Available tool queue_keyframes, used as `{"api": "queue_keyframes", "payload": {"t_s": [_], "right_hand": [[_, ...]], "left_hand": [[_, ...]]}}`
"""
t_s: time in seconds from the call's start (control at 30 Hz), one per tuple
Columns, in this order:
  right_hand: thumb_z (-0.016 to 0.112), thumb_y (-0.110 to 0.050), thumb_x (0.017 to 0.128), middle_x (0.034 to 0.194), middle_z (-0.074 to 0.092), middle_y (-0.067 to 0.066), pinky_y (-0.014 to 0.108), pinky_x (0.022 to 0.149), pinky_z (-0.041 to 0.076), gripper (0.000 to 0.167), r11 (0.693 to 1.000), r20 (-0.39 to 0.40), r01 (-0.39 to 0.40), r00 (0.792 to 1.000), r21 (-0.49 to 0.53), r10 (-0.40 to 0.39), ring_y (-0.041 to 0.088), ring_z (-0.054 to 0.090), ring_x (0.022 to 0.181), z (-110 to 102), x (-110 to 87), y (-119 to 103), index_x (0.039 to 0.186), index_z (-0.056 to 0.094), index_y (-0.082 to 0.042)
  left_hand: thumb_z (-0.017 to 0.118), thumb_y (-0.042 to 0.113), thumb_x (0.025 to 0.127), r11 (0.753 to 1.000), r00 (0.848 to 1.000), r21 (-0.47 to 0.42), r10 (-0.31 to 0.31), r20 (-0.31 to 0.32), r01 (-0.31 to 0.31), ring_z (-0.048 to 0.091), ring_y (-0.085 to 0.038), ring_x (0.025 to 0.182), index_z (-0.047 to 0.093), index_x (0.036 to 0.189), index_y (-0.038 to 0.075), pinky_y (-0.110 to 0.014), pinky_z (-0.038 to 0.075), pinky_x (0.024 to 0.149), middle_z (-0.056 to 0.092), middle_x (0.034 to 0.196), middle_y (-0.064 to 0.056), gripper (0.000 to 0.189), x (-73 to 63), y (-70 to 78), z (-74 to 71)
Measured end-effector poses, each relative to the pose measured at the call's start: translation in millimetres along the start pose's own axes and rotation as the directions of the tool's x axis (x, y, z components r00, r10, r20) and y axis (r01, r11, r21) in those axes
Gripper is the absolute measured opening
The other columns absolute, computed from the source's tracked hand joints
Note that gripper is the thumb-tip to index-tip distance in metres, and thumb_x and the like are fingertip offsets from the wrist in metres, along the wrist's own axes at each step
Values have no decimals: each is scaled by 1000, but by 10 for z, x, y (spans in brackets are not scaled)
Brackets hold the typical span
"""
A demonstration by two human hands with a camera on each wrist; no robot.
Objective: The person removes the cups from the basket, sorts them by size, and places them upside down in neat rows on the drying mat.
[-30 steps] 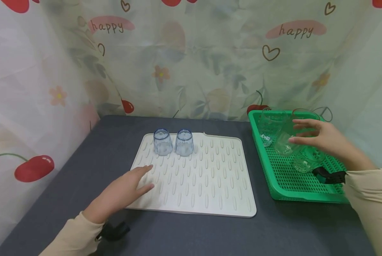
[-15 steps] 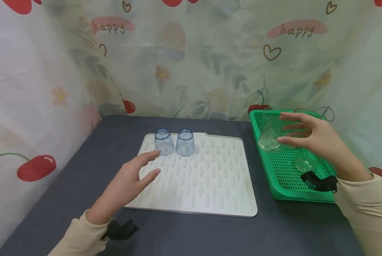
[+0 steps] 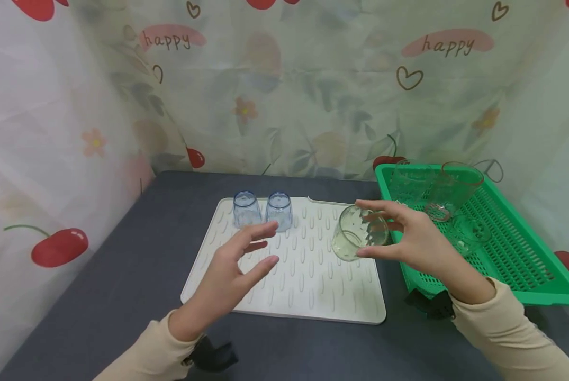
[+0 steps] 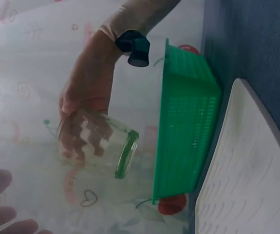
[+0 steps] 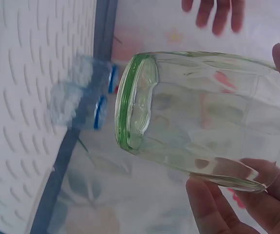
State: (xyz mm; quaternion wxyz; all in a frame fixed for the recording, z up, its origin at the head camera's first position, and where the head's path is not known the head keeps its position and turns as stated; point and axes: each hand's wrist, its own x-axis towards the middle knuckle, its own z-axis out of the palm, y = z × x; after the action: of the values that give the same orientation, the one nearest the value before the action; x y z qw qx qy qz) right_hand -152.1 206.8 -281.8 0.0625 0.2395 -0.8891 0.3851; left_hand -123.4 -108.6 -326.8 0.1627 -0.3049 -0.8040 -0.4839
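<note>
My right hand grips a clear, green-tinted drinking glass above the right part of a white ridged mat. In the right wrist view, fingers and thumb hold this glass near its rim, and its thick green base points toward the mat side. Over the left half of the mat hovers my left hand, fingers spread a little, with nothing in it. Just beyond that hand, two bluish glasses stand side by side at the back left of the mat, narrow blue-edged ends up.
A green perforated basket stands on the right of the dark table. Inside it are several clear glasses, one with a reddish rim and one lying lower down. A printed curtain hangs behind and at both sides.
My right hand has lifted the green-tinted glass out of the basket and carried it left over the mat. My left hand has moved right and slightly forward, toward the middle of the mat.
</note>
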Motion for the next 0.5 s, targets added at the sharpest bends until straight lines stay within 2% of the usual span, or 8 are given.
{"api": "queue_keyframes", "payload": {"t_s": [0.1,0.2,0.33,0.5], "right_hand": [[87,-29,71,129,62,1,24,86,53,72,1000,27,23,999,15,-23,18,65,105,141,-3,-42,135,56,-21],[87,-30,71,130,61,1,31,85,55,71,998,59,52,997,35,-54,17,65,106,260,-5,-64,134,57,-18],[87,-32,70,129,62,0,34,86,55,72,995,95,82,992,52,-87,14,65,105,386,-7,-71,133,58,-16],[88,-35,68,129,62,2,40,86,55,74,993,139,95,985,74,-104,15,65,105,506,-11,-79,133,58,-15]], "left_hand": [[71,9,88,999,999,-41,-11,32,12,56,-21,123,51,136,8,-32,49,98,55,137,-7,52,7,22,99],[71,12,88,996,996,-72,-41,77,47,53,-21,127,48,140,10,-32,49,99,53,140,-8,56,9,30,192],[71,17,89,992,986,-81,-87,142,99,50,-19,130,44,142,13,-32,47,101,49,143,-4,60,6,21,293],[72,19,88,989,977,-90,-102,188,121,49,-18,130,43,142,12,-34,47,101,48,144,-3,61,-6,-10,385]]}}
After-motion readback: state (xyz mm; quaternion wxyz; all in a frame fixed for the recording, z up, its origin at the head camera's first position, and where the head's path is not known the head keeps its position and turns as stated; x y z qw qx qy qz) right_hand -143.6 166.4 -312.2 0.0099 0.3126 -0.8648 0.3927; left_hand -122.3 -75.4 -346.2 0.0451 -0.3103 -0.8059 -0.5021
